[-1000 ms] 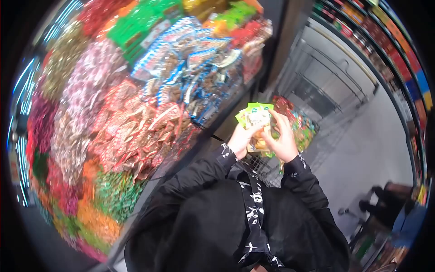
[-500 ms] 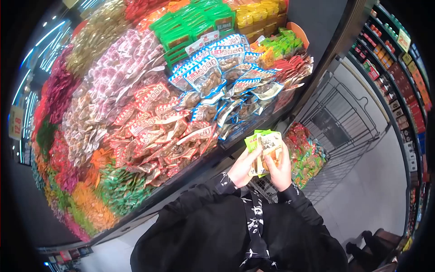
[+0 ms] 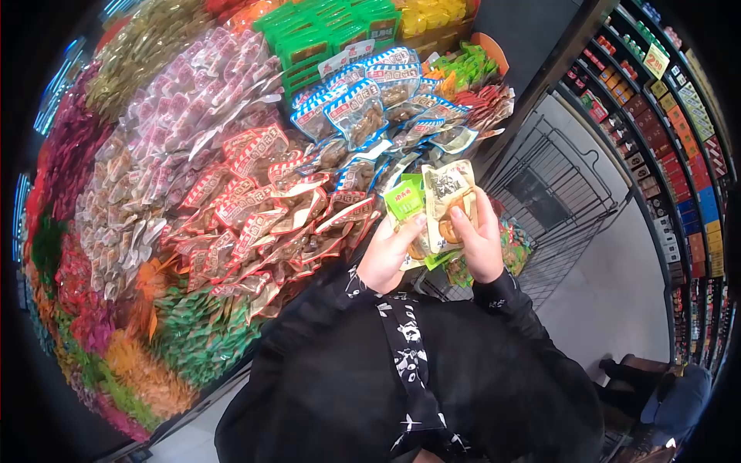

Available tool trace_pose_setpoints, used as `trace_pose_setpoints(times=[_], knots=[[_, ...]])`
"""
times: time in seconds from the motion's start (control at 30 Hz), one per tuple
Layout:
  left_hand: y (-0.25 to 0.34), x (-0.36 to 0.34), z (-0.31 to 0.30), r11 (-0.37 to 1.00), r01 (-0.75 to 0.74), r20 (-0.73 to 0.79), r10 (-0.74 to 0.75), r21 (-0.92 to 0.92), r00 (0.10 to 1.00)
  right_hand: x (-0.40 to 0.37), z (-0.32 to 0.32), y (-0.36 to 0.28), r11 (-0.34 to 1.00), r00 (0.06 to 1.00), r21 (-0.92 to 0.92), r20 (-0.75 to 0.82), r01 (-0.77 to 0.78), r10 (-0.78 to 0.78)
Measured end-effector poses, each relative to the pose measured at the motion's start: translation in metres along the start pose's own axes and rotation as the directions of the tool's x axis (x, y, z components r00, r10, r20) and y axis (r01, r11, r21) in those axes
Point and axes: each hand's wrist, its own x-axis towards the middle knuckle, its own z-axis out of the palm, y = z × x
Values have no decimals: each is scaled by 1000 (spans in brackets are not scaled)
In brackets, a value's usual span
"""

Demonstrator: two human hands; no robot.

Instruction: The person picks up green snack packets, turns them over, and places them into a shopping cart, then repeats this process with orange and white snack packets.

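My left hand (image 3: 386,258) grips green snack packets (image 3: 404,201) by their lower part, its thumb pressed across the front. In my right hand (image 3: 483,243) is a beige snack packet (image 3: 449,185) with dark lettering and a picture of food low on it, the thumb lying on its face. The packets overlap in front of my chest, and my fingers behind them are hidden. Just beyond them lie blue-and-white striped bags (image 3: 356,112) of brown food, with red-and-white bags (image 3: 255,185) to the left.
A sloping display of bagged snacks fills the left, with green packs (image 3: 328,31) at the back. A metal shopping cart (image 3: 552,201) stands at the right, colourful bags (image 3: 513,243) inside it. Stocked shelves (image 3: 656,139) line the far right. Part of a person (image 3: 675,401) shows at lower right.
Both hands have come nearer and risen slightly, and the beige packet now sits apart from the green ones, fanned to the right. My view has shifted; a person has appeared at lower right.
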Motion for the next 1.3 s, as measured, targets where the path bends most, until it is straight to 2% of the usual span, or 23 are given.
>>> trace_pose_setpoints(times=[0.17, 0.23, 0.3, 0.37, 0.5, 0.57, 0.63, 0.67, 0.7, 0.73, 0.8, 0.83, 0.9, 0.93, 0.97, 1.07, 1.17, 1.2, 1.23, 1.3], knots=[[13, -4, 4, 995, -93, -90, 95, 32, 991, 19, 4, 1, 989, 995, 123, 70, -77, 69], [15, -5, 8, 991, -129, -90, 131, 27, 987, 25, -1, -3, 985, 985, 144, 153, -100, 78], [16, -5, 12, 988, -153, -133, 152, 3, 979, 31, -8, -5, 992, 980, 108, 192, -70, 48], [20, -9, 12, 985, -174, -171, 172, -1, 970, 34, -11, -6, 999, 960, -18, 278, -41, 44], [29, -21, 4, 957, -288, -306, 285, 35, 908, 37, 5, -4, 992, 881, -88, 458, -92, 122], [34, -27, 3, 914, -381, -338, 404, 136, 850, 37, 22, 2, 992, 858, -62, 498, -111, 128], [41, -34, 2, 837, -452, -322, 539, 308, 778, 39, 36, 7, 988, 834, -153, 542, -21, 102], [45, -39, 1, 821, -442, -317, 553, 361, 770, 39, 42, 5, 972, 831, -214, 554, 99, 37], [50, -44, 1, 804, -428, -312, 566, 412, 763, 40, 48, 0, 972, 824, -207, 566, 108, 29], [52, -47, 1, 796, -437, -310, 577, 418, 755, 41, 56, -9, 976, 799, -210, 595, 51, 87], [53, -51, 2, 695, -391, -262, 636, 604, 725, 47, 64, -11, 966, 769, -249, 603, -73, 213], [53, -50, 1, 687, -401, -255, 644, 606, 721, 48, 67, -11, 967, 768, -247, 607, -62, 204], [51, -49, -4, 733, -505, -310, 662, 455, 682, 50, 75, -11, 943, 779, -304, 622, 138, 87], [51, -50, -4, 733, -525, -320, 669, 432, 671, 49, 80, -15, 943, 777, -266, 629, 201, 12], [52, -48, -2, 723, -553, -334, 686, 414, 647, 51, 84, -16, 943, 765, -256, 644, 213, 2], [58, -52, 2, 727, -588, -340, 686, 355, 643, 52, 89, -18, 984, 773, -148, 634, 96, 20], [68, -60, 6, 724, -603, -314, 689, 336, 653, 61, 99, -19, 993, 744, -107, 667, 53, 32], [71, -63, 7, 712, -589, -301, 699, 383, 649, 63, 105, -18, 979, 732, -137, 681, 154, -20], [75, -67, 7, 699, -573, -289, 707, 428, 646, 63, 111, -19, 979, 720, -136, 694, 152, -15], [84, -71, 7, 638, -619, -261, 762, 458, 592, 62, 125, -25, 870, 664, -131, 703, 475, -256]])
